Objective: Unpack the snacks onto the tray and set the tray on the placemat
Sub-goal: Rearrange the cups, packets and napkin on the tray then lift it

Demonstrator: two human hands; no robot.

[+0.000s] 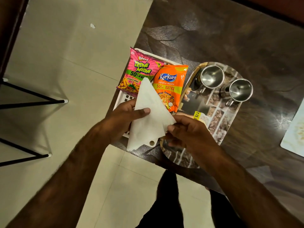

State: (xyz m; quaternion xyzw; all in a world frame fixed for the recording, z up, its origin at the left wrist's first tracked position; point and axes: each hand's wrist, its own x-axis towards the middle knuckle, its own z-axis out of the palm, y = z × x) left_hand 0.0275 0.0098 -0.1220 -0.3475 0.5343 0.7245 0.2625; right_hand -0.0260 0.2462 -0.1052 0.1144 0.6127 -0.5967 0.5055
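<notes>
A pink Bingo snack packet (139, 69) and an orange Kurkure packet (169, 86) lie side by side in a white slotted basket (126, 98) at the table's near left corner. To the right of it sits an oval tray (218, 116) with a brick print, carrying two steel mugs (211, 76) (241, 90). A pale placemat (294, 129) shows at the right edge. A white napkin (148, 122) folded into a triangle is held above the basket. My left hand (125, 119) pinches its left side and my right hand (189, 134) pinches its right corner.
The dark patterned table (230, 38) fills the upper right; its left edge runs beside the basket. Beige floor tiles lie to the left, with thin black metal legs (32, 102) with white tips. A yellow price sticker (197, 115) sits on the tray.
</notes>
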